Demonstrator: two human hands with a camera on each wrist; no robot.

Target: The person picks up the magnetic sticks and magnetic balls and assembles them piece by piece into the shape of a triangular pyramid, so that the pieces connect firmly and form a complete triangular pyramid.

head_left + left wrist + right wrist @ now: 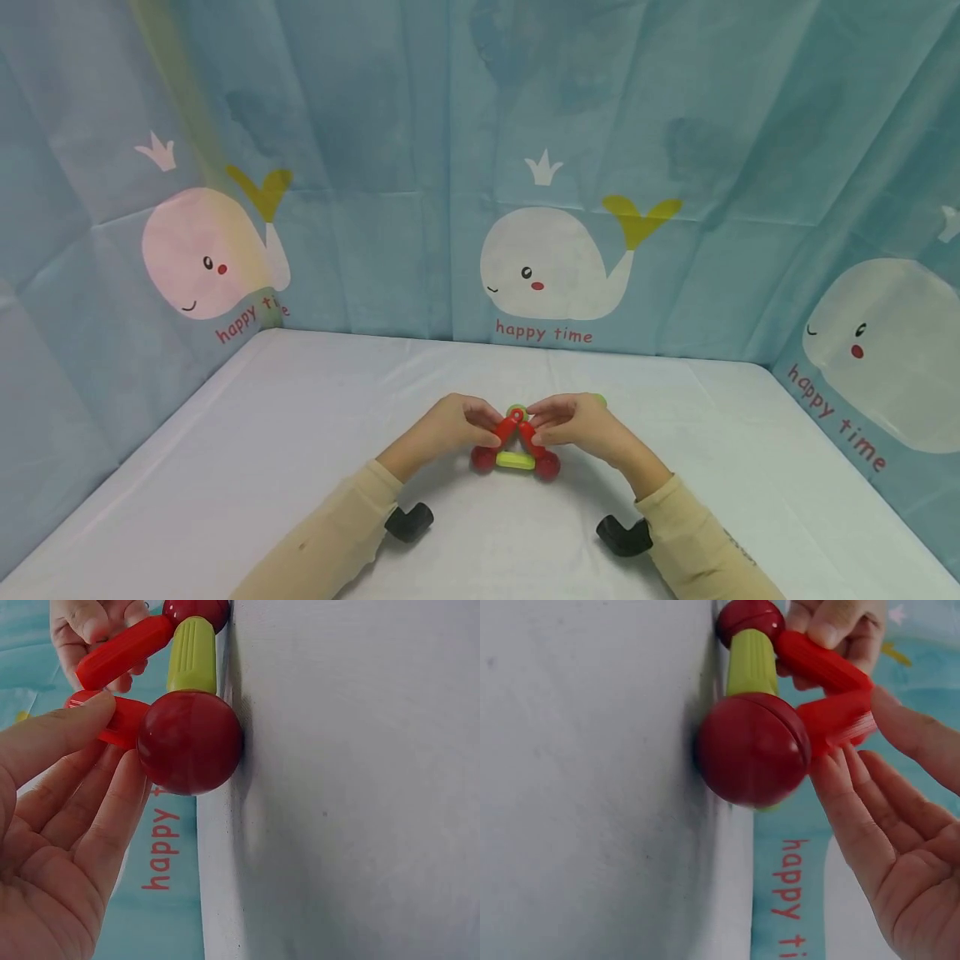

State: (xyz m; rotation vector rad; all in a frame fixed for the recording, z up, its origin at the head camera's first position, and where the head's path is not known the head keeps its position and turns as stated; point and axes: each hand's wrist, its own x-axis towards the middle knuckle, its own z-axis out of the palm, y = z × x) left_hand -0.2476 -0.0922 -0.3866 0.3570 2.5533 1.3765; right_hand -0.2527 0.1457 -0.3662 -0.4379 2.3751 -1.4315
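Observation:
Two red rods stand leaning toward each other above the white table, their upper ends close together in the head view. My left hand (pixel 453 429) pinches the left red rod (pixel 124 720) between thumb and fingers. The right red rod (pixel 832 720) is between the thumb and fingertips of my right hand (pixel 581 425). At their lower ends are dark red balls, the left ball (pixel 483 459) and the right ball (pixel 547 466). A yellow-green rod (pixel 515 460) joins the two balls along the table. Behind the rod tops shows a rounded green piece (pixel 513 410).
Another green piece (pixel 598 400) peeks out behind my right hand, mostly hidden. Black curved wrist mounts, left (pixel 409 522) and right (pixel 625 536), hang by the sleeves. A blue whale-print curtain (pixel 375 250) encloses the white tabletop (pixel 300 433).

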